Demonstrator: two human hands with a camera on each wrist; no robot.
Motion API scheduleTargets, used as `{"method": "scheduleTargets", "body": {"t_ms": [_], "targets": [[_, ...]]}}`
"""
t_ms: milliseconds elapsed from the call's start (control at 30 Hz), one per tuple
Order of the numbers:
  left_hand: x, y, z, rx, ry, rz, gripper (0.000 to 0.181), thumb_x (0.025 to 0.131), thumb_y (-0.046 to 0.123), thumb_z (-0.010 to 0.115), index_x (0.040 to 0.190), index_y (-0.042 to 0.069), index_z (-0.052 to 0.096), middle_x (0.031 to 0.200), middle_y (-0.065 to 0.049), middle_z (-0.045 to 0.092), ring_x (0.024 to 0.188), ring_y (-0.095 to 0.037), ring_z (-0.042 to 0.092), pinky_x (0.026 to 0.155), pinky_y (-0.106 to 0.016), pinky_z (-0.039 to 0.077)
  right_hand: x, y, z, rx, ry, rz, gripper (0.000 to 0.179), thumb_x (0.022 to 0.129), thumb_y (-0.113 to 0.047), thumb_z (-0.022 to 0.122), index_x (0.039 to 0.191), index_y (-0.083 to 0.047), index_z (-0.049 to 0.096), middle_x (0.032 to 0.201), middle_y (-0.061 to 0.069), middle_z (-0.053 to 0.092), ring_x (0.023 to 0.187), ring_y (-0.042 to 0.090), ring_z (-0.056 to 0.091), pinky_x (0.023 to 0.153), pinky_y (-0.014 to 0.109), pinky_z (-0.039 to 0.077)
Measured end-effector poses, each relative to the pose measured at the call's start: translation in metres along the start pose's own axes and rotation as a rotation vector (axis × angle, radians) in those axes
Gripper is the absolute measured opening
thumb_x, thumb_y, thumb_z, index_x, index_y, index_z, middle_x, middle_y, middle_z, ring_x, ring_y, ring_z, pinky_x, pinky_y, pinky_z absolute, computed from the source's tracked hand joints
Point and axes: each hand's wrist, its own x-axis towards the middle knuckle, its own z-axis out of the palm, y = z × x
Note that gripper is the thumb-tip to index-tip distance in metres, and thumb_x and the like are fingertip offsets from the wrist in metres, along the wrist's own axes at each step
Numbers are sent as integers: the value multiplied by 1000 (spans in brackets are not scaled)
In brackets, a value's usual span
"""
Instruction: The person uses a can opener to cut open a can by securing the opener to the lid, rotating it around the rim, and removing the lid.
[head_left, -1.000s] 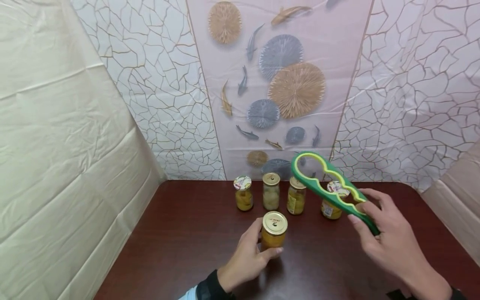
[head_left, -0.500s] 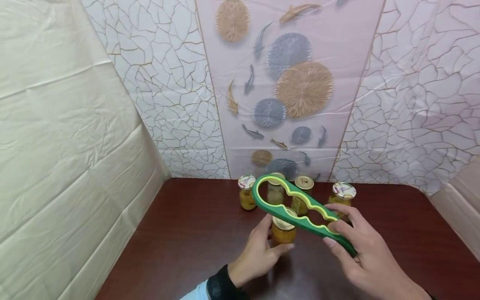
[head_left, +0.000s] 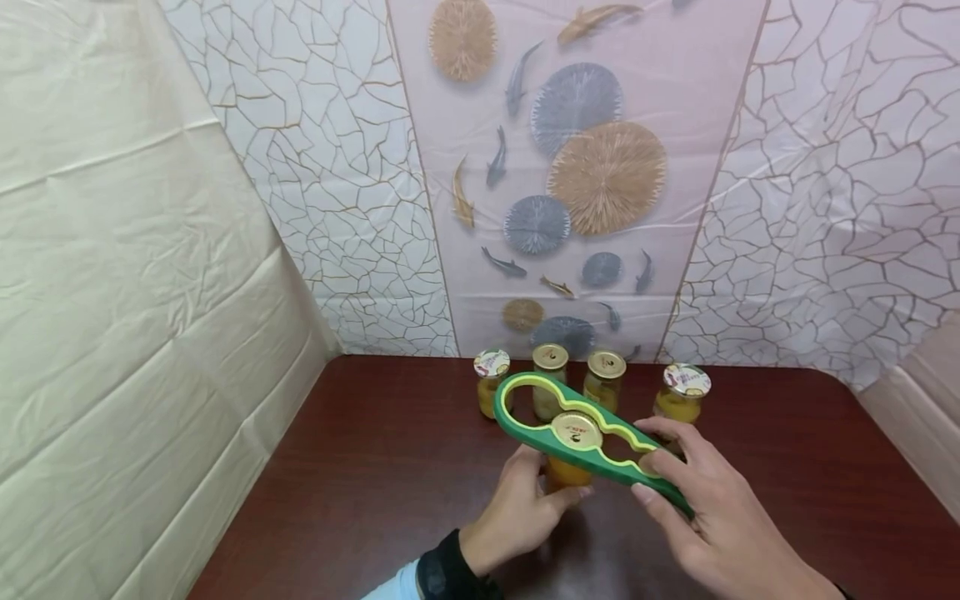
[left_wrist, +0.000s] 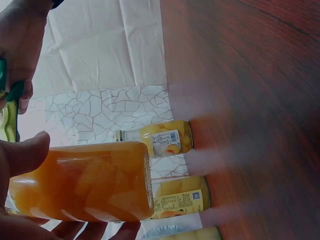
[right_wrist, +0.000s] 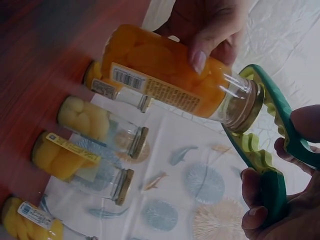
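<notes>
My left hand (head_left: 517,510) grips a glass jar (right_wrist: 160,70) of orange fruit by its body and holds it up off the table. The jar has a gold lid (head_left: 577,431) and a printed label with a barcode. In my right hand (head_left: 723,512) is a green jar opener (head_left: 611,470) with yellow scalloped inner edges, its handles between thumb and fingers. From the head view, the lid shows inside the opener's loop, around the middle scallops. The right wrist view has the opener's two arms (right_wrist: 280,115) on either side of the lid end.
Several more fruit jars stand in a row at the table's back, among them a jar with a patterned lid (head_left: 492,364) at left and another patterned-lid jar (head_left: 682,392) at right. A printed cloth (head_left: 495,125) hangs behind the dark red table (head_left: 360,467).
The right hand has brought the opener left and down, from beside the jar to around its lid. The left hand keeps its hold on the jar, slightly farther right in view.
</notes>
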Motion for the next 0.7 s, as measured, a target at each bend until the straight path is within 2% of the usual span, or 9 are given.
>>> {"method": "scheduleTargets", "body": {"t_ms": [133, 267, 433, 567, 700], "targets": [[0, -1, 1, 15, 24, 31, 55, 96, 23, 82, 146, 27, 59, 146, 1, 65, 129, -11, 64, 100, -26, 57, 0, 3, 0, -13, -41, -5, 34, 89, -18, 87, 101, -42, 65, 143, -6, 59, 109, 5, 54, 80, 31, 48], [1, -3, 1, 33, 46, 55, 60, 94, 18, 84, 147, 24, 58, 146, 0, 65, 131, -11, 63, 102, -26, 56, 0, 5, -1, -36, -78, -20, 39, 85, -19, 90, 101, -42, 62, 138, -7, 62, 105, 5, 58, 77, 31, 51], [1, -5, 2, 55, 49, 55, 64, 94, 17, 84, 150, 24, 54, 147, 0, 64, 133, -12, 62, 103, -27, 55, 2, 8, 0, -17, -126, 10, 42, 83, -23, 92, 106, -30, 58, 115, -12, 67, 89, -3, 55, 69, 24, 47], [1, -7, 2, 77, 46, 48, 66, 94, 18, 84, 152, 24, 53, 149, 0, 63, 135, -13, 61, 104, -28, 55, 2, 10, 1, 4, -184, 90, 53, 84, -29, 93, 123, -22, 57, 90, -19, 61, 76, -10, 48, 63, 21, 42], [0, -8, 3, 106, 54, 36, 68, 94, 20, 85, 153, 24, 52, 148, -1, 63, 135, -14, 61, 105, -30, 54, 3, 11, 2, -57, -200, 102, 73, 81, -32, 94, 140, -20, 52, 83, -20, 60, 75, -8, 51, 61, 23, 43]]}}
